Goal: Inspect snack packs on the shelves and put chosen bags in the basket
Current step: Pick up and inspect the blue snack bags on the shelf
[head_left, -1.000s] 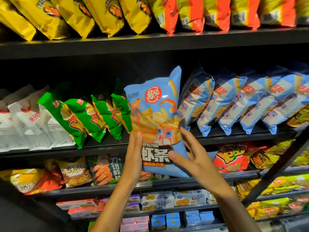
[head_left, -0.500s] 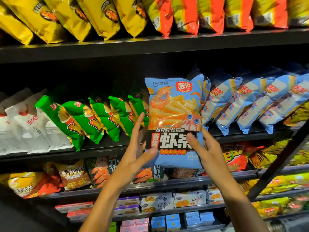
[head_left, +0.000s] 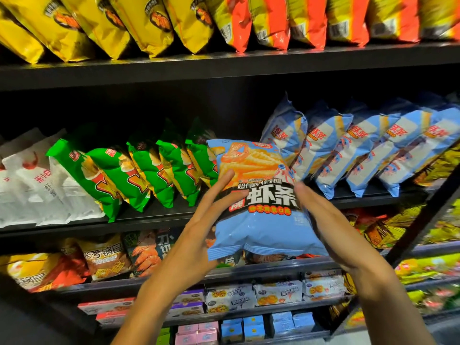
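A light blue shrimp-stick bag (head_left: 258, 195) with an orange picture and a black label band is held in front of the middle shelf (head_left: 159, 220), tilted back with its front facing me. My left hand (head_left: 199, 220) grips its left edge, thumb on the front. My right hand (head_left: 321, 220) holds the right edge, fingers behind the bag. A row of matching blue bags (head_left: 348, 150) leans on the shelf just right of it. No basket is in view.
Green bags (head_left: 139, 170) and white bags (head_left: 29, 185) fill the middle shelf to the left. Yellow bags (head_left: 99, 23) and orange-red bags (head_left: 311, 18) line the top shelf. Lower shelves hold mixed snack bags (head_left: 104, 257) and small boxes (head_left: 231, 297). A dark diagonal bar (head_left: 423, 215) crosses at right.
The blue bag has come off the shelf row, turned to face me, then moved lower and closer while tilting back. Both hands shifted from its bottom to its sides.
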Tool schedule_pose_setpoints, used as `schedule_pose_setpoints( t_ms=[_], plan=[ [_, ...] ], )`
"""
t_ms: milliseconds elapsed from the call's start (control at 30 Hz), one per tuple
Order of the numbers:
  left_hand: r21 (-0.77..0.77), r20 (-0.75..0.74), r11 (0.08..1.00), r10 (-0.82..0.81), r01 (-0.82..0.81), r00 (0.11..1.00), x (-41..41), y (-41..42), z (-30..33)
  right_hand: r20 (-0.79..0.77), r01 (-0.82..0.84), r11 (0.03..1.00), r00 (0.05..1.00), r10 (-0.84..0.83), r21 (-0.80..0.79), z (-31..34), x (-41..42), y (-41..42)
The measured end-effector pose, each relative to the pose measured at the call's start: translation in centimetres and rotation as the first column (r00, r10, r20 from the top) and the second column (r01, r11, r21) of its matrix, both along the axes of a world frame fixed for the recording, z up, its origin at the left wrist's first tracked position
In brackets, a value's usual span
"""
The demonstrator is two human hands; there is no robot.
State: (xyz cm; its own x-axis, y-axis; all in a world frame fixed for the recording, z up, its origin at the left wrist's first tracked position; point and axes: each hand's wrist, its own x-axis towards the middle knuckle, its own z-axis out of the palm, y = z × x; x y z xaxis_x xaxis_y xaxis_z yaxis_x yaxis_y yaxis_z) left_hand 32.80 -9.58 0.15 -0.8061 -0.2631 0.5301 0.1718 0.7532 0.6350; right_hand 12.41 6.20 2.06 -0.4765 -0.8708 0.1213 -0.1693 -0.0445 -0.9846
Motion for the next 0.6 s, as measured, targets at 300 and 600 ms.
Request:
schedule_pose_setpoints(
  t_ms=[300,600],
  plan=[
    [0.224,-0.104,0.970,0.120,-0.094,0.987,-0.9,1.2,-0.4,-0.318,-0.099,0.940,0.948,-0.010,-0.326,-0.3,2.1,3.1],
    [0.255,-0.101,0.952,0.200,-0.169,0.975,-0.4,2.7,0.6,-0.343,0.027,0.902,0.919,-0.192,-0.432,-0.4,2.5,2.4]
  ],
)
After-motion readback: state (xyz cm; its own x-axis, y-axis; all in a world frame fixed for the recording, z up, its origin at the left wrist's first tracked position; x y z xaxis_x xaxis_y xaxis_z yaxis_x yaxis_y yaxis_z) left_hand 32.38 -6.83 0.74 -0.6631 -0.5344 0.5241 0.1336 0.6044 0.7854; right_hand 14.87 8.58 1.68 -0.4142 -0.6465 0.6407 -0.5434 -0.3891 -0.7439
